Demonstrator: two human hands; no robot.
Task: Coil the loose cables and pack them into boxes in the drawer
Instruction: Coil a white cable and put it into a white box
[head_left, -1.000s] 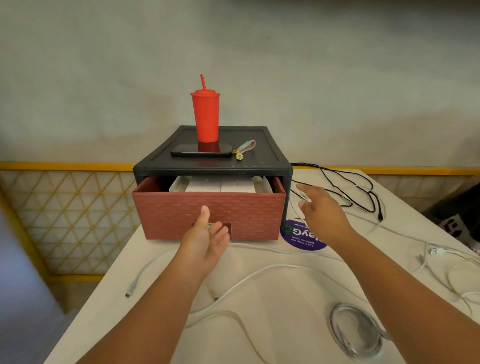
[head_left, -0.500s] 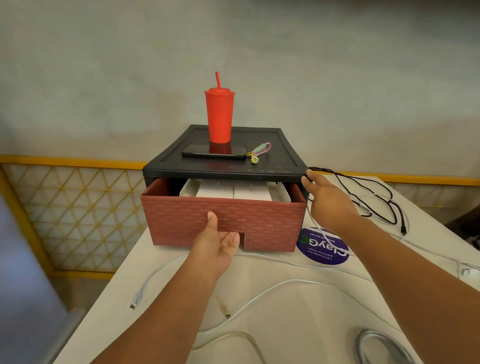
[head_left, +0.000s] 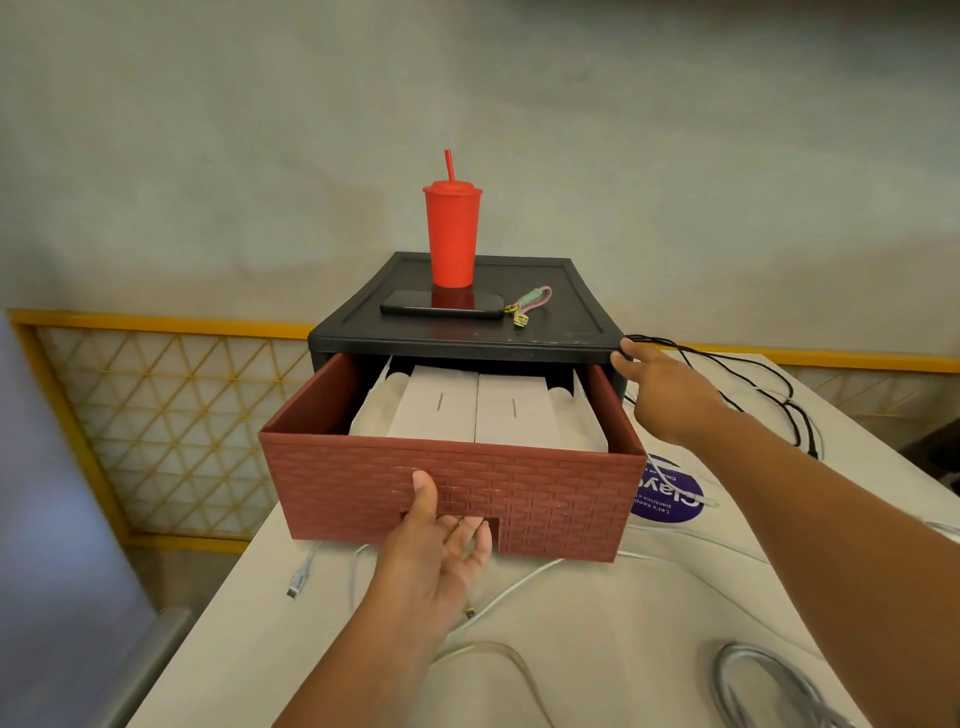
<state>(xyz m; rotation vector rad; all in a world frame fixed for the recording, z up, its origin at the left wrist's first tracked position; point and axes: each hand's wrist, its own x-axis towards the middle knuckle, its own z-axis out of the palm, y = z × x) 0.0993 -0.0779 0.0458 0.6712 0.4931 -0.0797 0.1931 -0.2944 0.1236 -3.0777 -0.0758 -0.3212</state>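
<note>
A brick-red woven drawer (head_left: 545, 488) stands pulled far out of its black cabinet (head_left: 467, 340). Inside lie two white boxes (head_left: 478, 410) side by side. My left hand (head_left: 441, 540) grips the drawer's front handle notch, fingers hooked under it and thumb pressed on the front. My right hand (head_left: 660, 389) holds the cabinet's front right corner, thumb on the top edge. Loose white cables (head_left: 524, 582) trail across the table in front of the drawer. A tangled black cable (head_left: 779, 400) lies to the right behind my right arm, and a coiled grey cable (head_left: 769, 686) sits at the bottom right.
On the cabinet top stand a red tumbler with straw (head_left: 451, 234), a black phone (head_left: 441, 303) and a small keyring strap (head_left: 530, 304). A purple round sticker (head_left: 670, 499) marks the white table (head_left: 623, 649). A yellow lattice rail (head_left: 171, 415) runs behind; the table's left edge drops off.
My left hand took the handle notch and pulled the drawer out, exposing the white boxes. My right hand moved from above the table to the cabinet's front right corner.
</note>
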